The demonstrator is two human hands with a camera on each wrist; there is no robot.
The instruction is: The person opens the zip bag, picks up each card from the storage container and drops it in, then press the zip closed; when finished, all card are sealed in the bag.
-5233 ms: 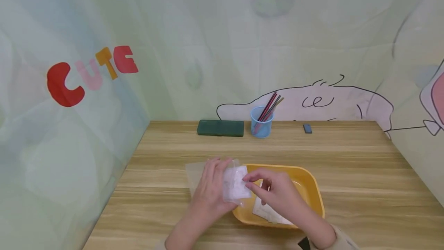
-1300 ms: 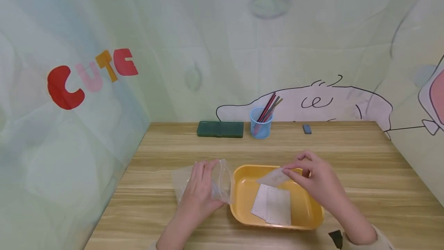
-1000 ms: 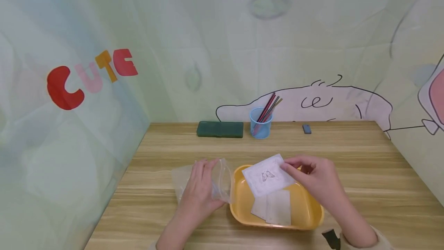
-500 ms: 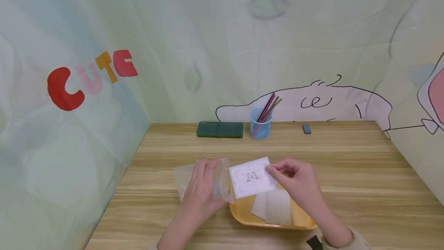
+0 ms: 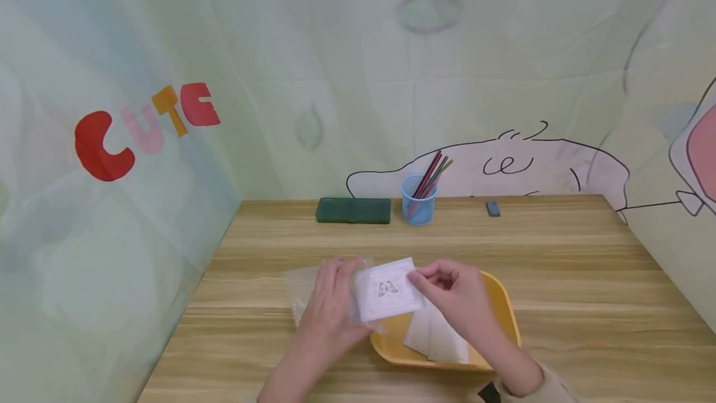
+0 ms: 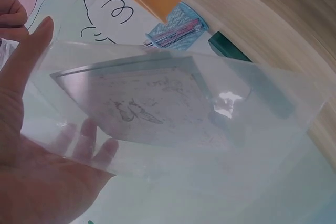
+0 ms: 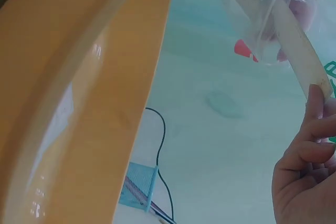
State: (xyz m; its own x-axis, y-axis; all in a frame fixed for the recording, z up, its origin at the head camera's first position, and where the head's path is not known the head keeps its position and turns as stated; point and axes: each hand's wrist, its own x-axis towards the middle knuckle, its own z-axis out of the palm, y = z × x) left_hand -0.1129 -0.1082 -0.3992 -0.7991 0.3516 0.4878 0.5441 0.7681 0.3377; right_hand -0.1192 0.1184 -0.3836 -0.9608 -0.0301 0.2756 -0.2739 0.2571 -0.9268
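Card: one entering bag; seemingly two in tray.

The right hand covers part of the cards lying in the yellow tray and hides the tray's near rim. The left hand hides much of the clear bag. The drawing on the card is too small to identify.

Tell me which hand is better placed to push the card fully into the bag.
Right. The right hand pinches the card by its outer edge, already partly inside the clear bag. The left hand grips the bag's mouth and looks needed to steady it.
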